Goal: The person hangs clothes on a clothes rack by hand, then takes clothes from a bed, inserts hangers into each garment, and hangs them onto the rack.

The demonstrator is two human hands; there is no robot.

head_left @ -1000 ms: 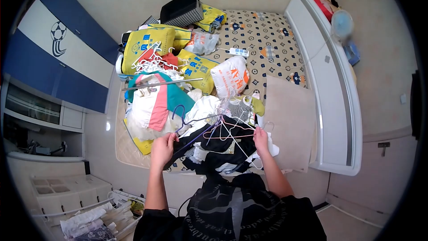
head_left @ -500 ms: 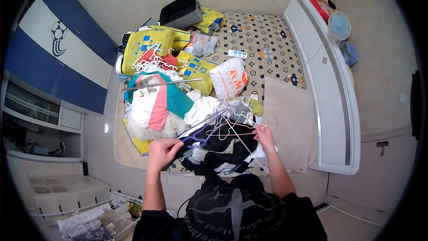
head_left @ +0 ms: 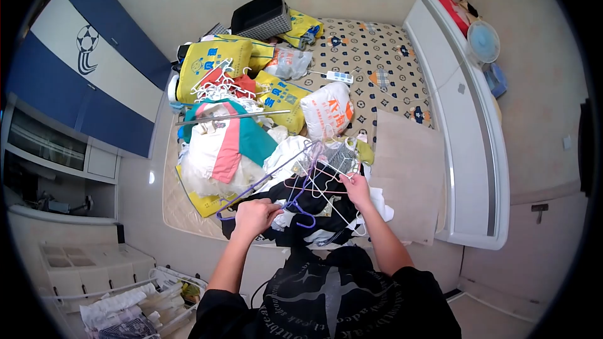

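My left hand [head_left: 254,217] is closed on a purple clothes hanger [head_left: 308,179], with its hook pointing toward me. Over the dark clothes [head_left: 286,235] on the bed, my right hand [head_left: 357,191] pinches white wire hangers [head_left: 339,214]. A pinkish hanger [head_left: 314,189] overlaps them beside that hand; whether it is gripped too I cannot tell. The hangers cross each other between my hands. Just beyond lie white clothing [head_left: 286,154] and a grey patterned cloth [head_left: 339,158].
On the bed's left lie a white, pink and green garment [head_left: 227,157], a metal rod [head_left: 232,117] and piled white hangers [head_left: 220,91]. Farther back are yellow bags [head_left: 217,66], a white plastic bag [head_left: 326,111], a power strip [head_left: 340,76] and a dark basket [head_left: 260,17]. The headboard [head_left: 468,144] stands right.
My left hand has moved right with the purple hanger, now turned more broadly into view. My right hand has shifted slightly left with the white hangers.
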